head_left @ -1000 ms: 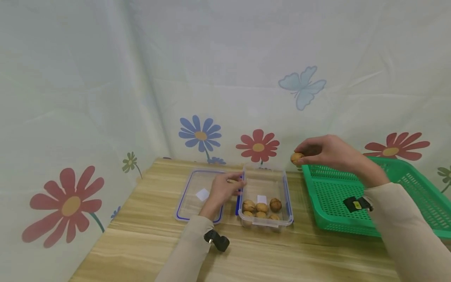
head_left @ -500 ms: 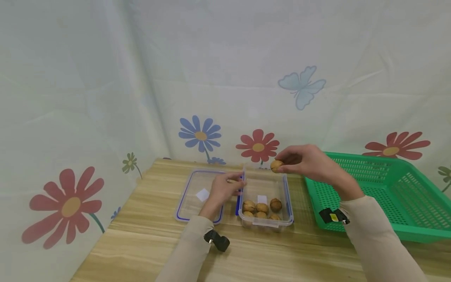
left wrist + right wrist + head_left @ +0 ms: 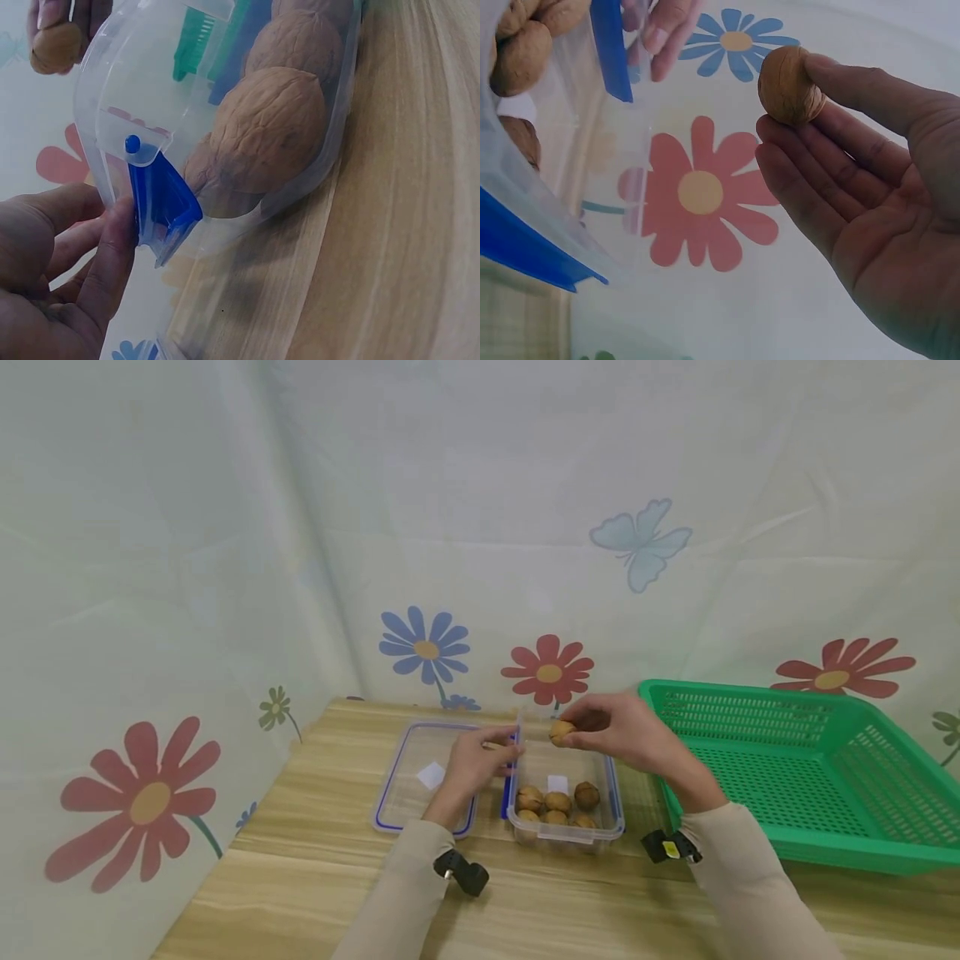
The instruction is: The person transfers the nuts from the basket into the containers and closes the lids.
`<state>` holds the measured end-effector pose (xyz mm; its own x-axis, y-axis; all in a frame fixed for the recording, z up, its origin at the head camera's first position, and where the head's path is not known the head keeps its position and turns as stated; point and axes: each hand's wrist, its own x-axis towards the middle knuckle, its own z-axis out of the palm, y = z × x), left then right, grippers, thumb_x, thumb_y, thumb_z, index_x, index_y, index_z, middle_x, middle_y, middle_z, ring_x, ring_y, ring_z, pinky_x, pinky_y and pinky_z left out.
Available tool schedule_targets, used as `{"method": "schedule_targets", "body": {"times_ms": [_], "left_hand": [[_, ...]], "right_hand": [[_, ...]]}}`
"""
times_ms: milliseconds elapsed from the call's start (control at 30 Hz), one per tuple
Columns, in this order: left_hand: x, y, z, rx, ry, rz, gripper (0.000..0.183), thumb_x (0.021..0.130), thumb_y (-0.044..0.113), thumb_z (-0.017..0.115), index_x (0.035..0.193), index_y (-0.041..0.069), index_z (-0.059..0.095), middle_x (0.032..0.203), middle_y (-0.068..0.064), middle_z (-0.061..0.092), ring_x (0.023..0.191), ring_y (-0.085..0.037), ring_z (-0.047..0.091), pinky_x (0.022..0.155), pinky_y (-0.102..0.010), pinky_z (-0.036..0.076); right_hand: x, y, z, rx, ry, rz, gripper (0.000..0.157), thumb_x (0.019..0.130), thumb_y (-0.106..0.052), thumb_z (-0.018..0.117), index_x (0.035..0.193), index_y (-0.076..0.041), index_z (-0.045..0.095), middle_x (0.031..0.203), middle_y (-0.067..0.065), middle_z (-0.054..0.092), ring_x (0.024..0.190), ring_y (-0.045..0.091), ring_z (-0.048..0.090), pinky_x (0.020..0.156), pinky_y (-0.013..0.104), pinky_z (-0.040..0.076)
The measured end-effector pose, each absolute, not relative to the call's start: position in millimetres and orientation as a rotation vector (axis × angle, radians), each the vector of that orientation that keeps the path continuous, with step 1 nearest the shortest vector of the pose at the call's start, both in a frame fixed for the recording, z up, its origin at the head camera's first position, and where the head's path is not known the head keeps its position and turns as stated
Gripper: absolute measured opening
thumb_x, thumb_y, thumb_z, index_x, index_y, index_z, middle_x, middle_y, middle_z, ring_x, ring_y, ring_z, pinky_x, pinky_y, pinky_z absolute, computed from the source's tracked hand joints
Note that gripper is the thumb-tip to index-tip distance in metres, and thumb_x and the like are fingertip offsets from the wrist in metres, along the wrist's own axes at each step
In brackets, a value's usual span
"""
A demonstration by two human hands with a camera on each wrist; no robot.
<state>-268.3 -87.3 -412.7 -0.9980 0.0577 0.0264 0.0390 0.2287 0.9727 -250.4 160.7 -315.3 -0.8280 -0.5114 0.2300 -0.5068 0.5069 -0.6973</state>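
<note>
My right hand pinches a walnut between thumb and fingers above the back part of a clear plastic container. In the right wrist view the walnut sits at the fingertips, apart from the container. Several walnuts lie inside the container, grouped toward its near end beside a small white paper. My left hand grips the container's left side, its thumb beside a blue-sealed side flap in the left wrist view. Some of its fingers are hidden behind the flap.
Left of the container, a clear lid with a blue seal lies on the wooden table. A green perforated basket stands on the right. Behind the table hangs a flower-printed curtain.
My right hand has carried the walnut leftward and down, from the green basket's edge to above the container. The left hand keeps its place on the container.
</note>
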Motion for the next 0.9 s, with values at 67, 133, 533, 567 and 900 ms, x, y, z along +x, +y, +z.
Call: {"method": "schedule_targets", "body": {"times_ms": [67, 133, 533, 567, 900], "left_hand": [[-268.3, -87.2, -412.9, 0.108, 2.450, 1.945, 0.040, 0.099, 0.012, 0.077, 0.138, 0.008, 0.071, 0.112, -0.009, 0.071, 0.081, -0.022, 0.077, 0.074, -0.031, 0.067], [-268.3, -87.2, -413.3, 0.121, 2.452, 1.953, 0.040, 0.099, 0.011, 0.077, 0.138, 0.007, 0.071, 0.111, -0.010, 0.072, 0.082, -0.023, 0.077, 0.074, -0.032, 0.067], [-269.4, -85.9, -414.8, 0.170, 2.445, 1.979, 0.038, 0.100, 0.009, 0.075, 0.137, 0.004, 0.071, 0.112, -0.014, 0.071, 0.089, -0.028, 0.077, 0.074, -0.031, 0.067], [-269.4, -85.7, -414.7, 0.173, 2.446, 1.981, 0.038, 0.100, 0.009, 0.075, 0.137, 0.003, 0.071, 0.112, -0.014, 0.071, 0.088, -0.028, 0.077, 0.074, -0.031, 0.067], [-267.4, -87.3, -413.1, 0.171, 2.468, 1.969, 0.037, 0.100, 0.010, 0.075, 0.136, 0.003, 0.071, 0.111, -0.013, 0.072, 0.080, -0.023, 0.076, 0.073, -0.031, 0.067]], "right_hand": [[-250.6, 157.5, -321.0, -0.910, 2.723, -1.267, 0.026, 0.097, -0.014, 0.081, 0.119, -0.002, 0.076, 0.105, 0.005, 0.077, 0.095, 0.022, 0.075, 0.085, 0.039, 0.065], [-250.9, 153.6, -326.5, -0.896, 2.724, -1.274, 0.027, 0.097, -0.014, 0.081, 0.119, -0.001, 0.076, 0.106, 0.006, 0.076, 0.096, 0.023, 0.075, 0.086, 0.039, 0.066], [-252.7, 135.2, -351.1, -0.817, 2.733, -1.253, 0.024, 0.095, -0.010, 0.082, 0.117, -0.002, 0.076, 0.106, 0.005, 0.076, 0.097, 0.024, 0.073, 0.088, 0.039, 0.065], [-253.6, 134.4, -352.9, -0.810, 2.736, -1.249, 0.023, 0.095, -0.010, 0.082, 0.116, -0.003, 0.076, 0.105, 0.005, 0.076, 0.097, 0.024, 0.073, 0.088, 0.040, 0.065], [-260.5, 125.6, -371.0, -0.763, 2.743, -1.232, 0.022, 0.095, -0.009, 0.082, 0.115, -0.002, 0.076, 0.106, 0.007, 0.076, 0.099, 0.026, 0.074, 0.089, 0.041, 0.065]]}}
